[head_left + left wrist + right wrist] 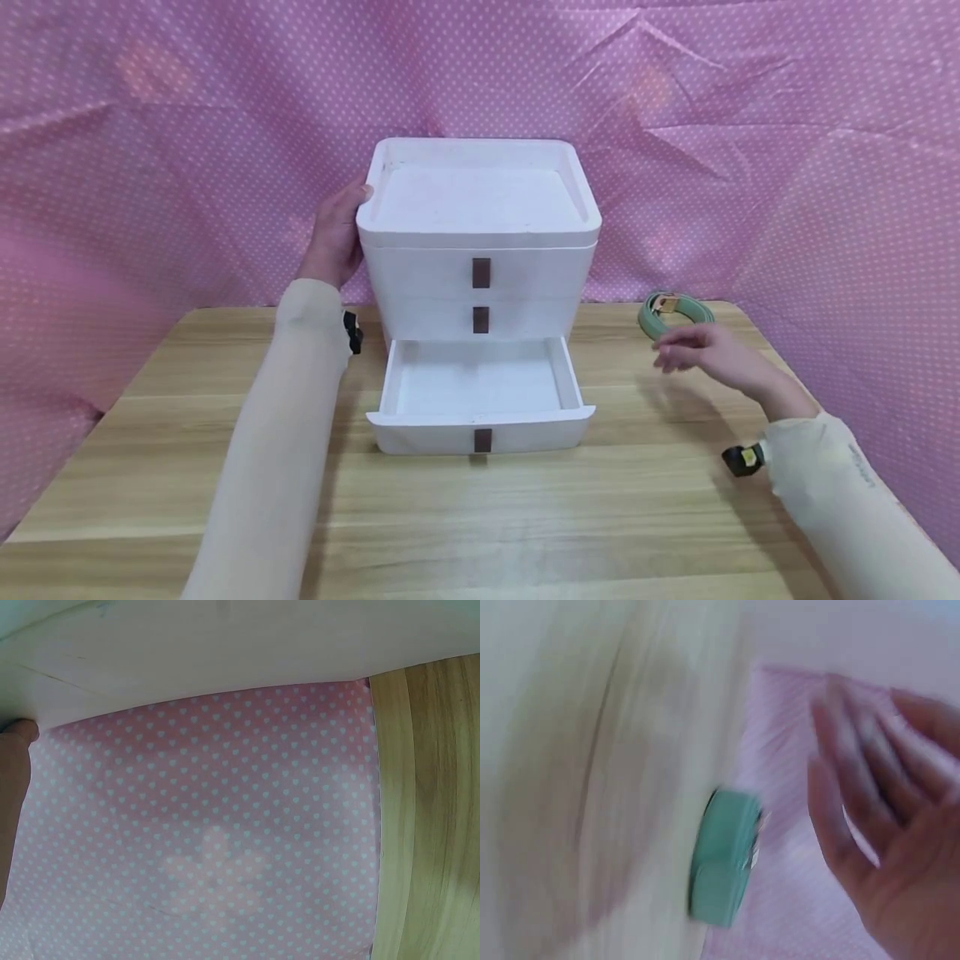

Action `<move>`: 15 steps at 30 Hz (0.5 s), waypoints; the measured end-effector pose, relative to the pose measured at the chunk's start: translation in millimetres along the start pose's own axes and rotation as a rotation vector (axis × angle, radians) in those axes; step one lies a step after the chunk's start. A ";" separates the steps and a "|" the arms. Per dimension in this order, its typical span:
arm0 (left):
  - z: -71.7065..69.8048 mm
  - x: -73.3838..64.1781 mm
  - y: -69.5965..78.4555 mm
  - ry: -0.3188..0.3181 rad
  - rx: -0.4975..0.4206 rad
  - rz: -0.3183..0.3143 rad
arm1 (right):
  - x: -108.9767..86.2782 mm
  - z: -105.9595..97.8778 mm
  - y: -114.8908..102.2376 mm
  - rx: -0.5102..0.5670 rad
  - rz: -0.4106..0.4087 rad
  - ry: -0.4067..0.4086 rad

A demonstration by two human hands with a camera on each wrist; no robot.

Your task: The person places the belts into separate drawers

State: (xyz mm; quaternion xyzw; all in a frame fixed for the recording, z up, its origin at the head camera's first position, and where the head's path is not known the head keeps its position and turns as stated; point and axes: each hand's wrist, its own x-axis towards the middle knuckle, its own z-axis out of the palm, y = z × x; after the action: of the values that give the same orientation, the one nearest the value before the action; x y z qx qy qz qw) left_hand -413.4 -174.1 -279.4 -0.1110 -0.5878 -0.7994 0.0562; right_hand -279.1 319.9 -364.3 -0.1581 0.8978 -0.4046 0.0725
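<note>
A white drawer cabinet [480,287] with brown pull tabs stands on the wooden table; its bottom drawer [480,440] is pulled out with nothing inside. My left hand [335,233] rests against the cabinet's left side, one fingertip at the top rim. In the left wrist view, a digit [16,750] touches the white side wall; the other fingers are out of sight. Over the table at right, my right hand [708,354] holds nothing, its fingers loosely bent. Just beyond its fingers lies a coiled green belt [693,311] with a gold buckle, which the right wrist view shows blurred.
Pink dotted cloth [675,150] hangs behind and along both sides of the table [480,525]. The open drawer juts forward over the tabletop. A shallow recessed tray [480,200] forms the cabinet's top.
</note>
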 end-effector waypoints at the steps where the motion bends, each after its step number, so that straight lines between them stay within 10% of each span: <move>1: -0.6 -0.2 -0.2 0.000 -0.003 0.004 | 4.1 -3.7 3.9 -0.058 0.027 0.050; 7: -1.8 -0.9 -0.7 0.013 -0.011 0.001 | 28.8 -15.0 30.3 -0.404 0.080 0.078; 15: -0.1 -3.1 -0.2 0.004 0.014 -0.008 | 42.2 -12.5 48.1 -0.477 0.086 0.104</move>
State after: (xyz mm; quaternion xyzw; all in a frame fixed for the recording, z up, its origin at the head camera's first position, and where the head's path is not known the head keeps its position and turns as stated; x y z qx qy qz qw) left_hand -410.5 -174.3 -280.3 -0.1066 -0.5936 -0.7957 0.0550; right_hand -332.9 344.1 -392.2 -0.1115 0.9763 -0.1855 0.0037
